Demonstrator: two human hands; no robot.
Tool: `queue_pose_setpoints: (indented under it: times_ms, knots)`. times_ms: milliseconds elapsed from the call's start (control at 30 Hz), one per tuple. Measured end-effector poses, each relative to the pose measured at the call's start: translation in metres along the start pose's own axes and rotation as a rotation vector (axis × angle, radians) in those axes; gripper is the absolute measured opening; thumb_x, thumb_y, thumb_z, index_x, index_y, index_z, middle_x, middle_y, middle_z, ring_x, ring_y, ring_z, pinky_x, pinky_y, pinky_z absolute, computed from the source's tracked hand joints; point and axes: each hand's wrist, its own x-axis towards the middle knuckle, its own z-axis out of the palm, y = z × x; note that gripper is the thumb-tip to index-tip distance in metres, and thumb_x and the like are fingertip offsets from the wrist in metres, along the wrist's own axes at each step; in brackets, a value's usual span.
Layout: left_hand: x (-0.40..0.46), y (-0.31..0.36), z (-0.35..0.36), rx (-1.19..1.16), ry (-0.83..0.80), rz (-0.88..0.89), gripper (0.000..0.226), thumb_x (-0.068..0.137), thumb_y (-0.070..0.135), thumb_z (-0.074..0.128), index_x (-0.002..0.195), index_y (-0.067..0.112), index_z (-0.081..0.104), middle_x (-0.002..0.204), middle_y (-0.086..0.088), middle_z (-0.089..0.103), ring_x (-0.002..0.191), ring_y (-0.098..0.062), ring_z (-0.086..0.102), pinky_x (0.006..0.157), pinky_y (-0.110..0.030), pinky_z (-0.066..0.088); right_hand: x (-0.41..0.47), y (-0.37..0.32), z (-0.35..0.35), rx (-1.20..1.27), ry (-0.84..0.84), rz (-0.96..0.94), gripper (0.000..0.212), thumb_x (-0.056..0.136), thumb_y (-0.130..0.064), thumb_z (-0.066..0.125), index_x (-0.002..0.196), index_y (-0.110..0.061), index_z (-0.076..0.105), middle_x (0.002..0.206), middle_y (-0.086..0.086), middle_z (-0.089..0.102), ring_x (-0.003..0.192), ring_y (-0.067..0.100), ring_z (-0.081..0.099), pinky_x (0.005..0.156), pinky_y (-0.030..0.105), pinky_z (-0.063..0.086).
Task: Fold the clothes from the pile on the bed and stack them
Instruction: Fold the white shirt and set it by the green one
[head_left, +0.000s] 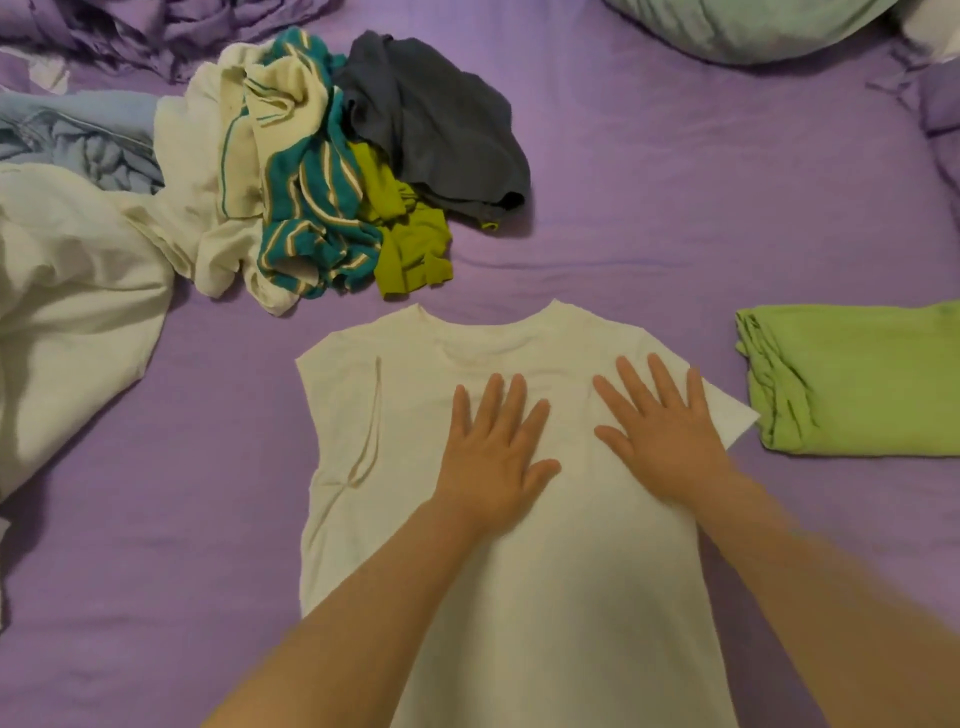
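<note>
Head cam, the only view I've got: both hands are down flat on the white t-shirt (519, 597), which is spread out on the purple bed sheet (675, 208) with the collar pointing away from me. My left hand (493, 457) has its fingers straight and a bit fanned, palm pressing the chest area — nothing pinched or grabbed. Right hand (660, 436) is the same, fingers splayed and lying flat on the fabric just beside the left one, thumbs nearly facing each other but apart.

Left of the left hand, that sleeve looks folded in over the body, you can see its seam curving down the shirt. Just off the right hand's little finger the other sleeve pokes out as a white triangle onto the sheet.

Further right of the right hand, apart from the shirt, sits a folded green garment (852, 379). Up past the fingertips and off to the left is the unfolded pile — a dark grey piece (441, 124), a lime-green piece (410, 244), a teal striped one (306, 208) and a cream one (208, 171) all bunched together. A crumpled white sheet (67, 312) sits well left of the left hand, and a pale green pillow (743, 26) is at the far top edge.
</note>
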Motion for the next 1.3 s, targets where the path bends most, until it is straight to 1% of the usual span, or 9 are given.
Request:
queue_pose_setpoints:
  times_ms: [167,400,600,733,900,967,1067,1167,1300]
  knots:
    - [0.032,0.059,0.004,0.065,-0.064,0.146,0.068,0.096,0.061,0.011,0.152,0.027,-0.004,0.159,-0.007,-0.018,0.143,-0.031,-0.023,0.112,-0.058,-0.015,-0.005,0.059,0.002,0.008,-0.035,0.076,0.065,0.096,-0.056,0.022,0.15,-0.034,-0.007,0.16,0.008,0.004,0.146,0.026,0.008,0.114,0.051,0.011]
    - [0.082,0.08,-0.001,0.13,-0.124,0.121,0.084,0.084,0.076,0.014,0.15,0.031,-0.012,0.158,-0.003,-0.021,0.142,-0.029,-0.028,0.107,-0.062,-0.019,-0.008,0.075,-0.013,0.141,0.054,0.086,0.072,0.093,-0.04,0.05,0.151,-0.018,0.013,0.133,0.01,0.048,0.119,0.03,0.046,0.092,0.037,0.036]
    - [0.082,0.085,-0.01,0.101,-0.177,0.051,0.109,0.071,0.086,0.034,0.149,0.029,-0.016,0.157,-0.006,-0.024,0.142,-0.032,-0.027,0.107,-0.065,-0.016,-0.016,0.081,-0.032,0.674,0.155,0.062,0.053,0.09,-0.011,0.056,0.141,-0.014,0.038,0.133,0.01,0.051,0.12,0.027,0.048,0.092,0.032,0.038]
    - [0.069,0.081,-0.023,-0.023,-0.112,-0.008,0.098,0.082,0.067,0.049,0.151,0.029,-0.01,0.158,-0.009,-0.019,0.144,-0.03,-0.022,0.112,-0.059,-0.012,-0.01,0.069,-0.05,0.892,0.289,0.22,0.051,0.087,-0.009,0.061,0.136,-0.012,0.044,0.096,0.005,0.055,0.098,0.026,0.054,0.074,0.025,0.035]
    - [0.039,0.048,-0.039,-0.055,0.039,-0.24,0.07,0.095,0.033,0.042,0.152,0.024,0.004,0.16,-0.01,-0.002,0.147,-0.029,-0.006,0.116,-0.053,0.0,-0.004,0.019,-0.063,1.713,-0.081,0.312,0.045,0.095,-0.01,0.053,0.137,-0.02,0.038,0.115,0.003,0.047,0.093,0.022,0.063,0.064,0.032,0.059]
    - [0.03,0.038,-0.042,-0.067,0.044,-0.247,0.063,0.098,0.03,0.038,0.152,0.025,0.007,0.16,-0.009,0.0,0.147,-0.028,-0.005,0.117,-0.052,0.002,-0.006,0.013,-0.057,1.626,-0.035,0.305,0.036,0.096,-0.009,0.049,0.13,-0.021,0.044,0.114,0.004,0.049,0.087,0.018,0.063,0.06,0.027,0.056]
    - [0.026,0.036,-0.043,-0.122,0.079,-0.175,0.054,0.1,0.031,0.035,0.151,0.031,0.018,0.16,-0.008,0.005,0.147,-0.029,-0.002,0.118,-0.05,0.006,-0.023,0.018,-0.04,1.105,0.155,0.28,0.031,0.093,-0.012,0.055,0.123,-0.016,0.056,0.106,-0.001,0.057,0.085,0.01,0.055,0.072,0.02,0.043]
    - [0.033,0.046,-0.043,-0.169,0.105,-0.06,0.044,0.1,0.033,0.038,0.143,0.038,0.037,0.159,-0.008,0.012,0.147,-0.029,0.004,0.116,-0.046,0.014,-0.047,0.01,-0.018,0.907,0.128,0.205,0.029,0.088,-0.021,0.064,0.116,-0.014,0.062,0.101,-0.002,0.057,0.09,0.014,0.055,0.083,0.027,0.044]
    - [0.041,0.063,-0.042,-0.203,0.123,0.102,0.031,0.092,0.02,0.054,0.119,0.032,0.064,0.145,-0.005,0.042,0.137,-0.029,0.028,0.106,-0.039,0.033,-0.07,-0.009,0.007,0.689,0.087,0.122,0.039,0.087,-0.035,0.062,0.123,-0.024,0.055,0.121,-0.006,0.047,0.114,0.014,0.043,0.088,0.029,0.043]
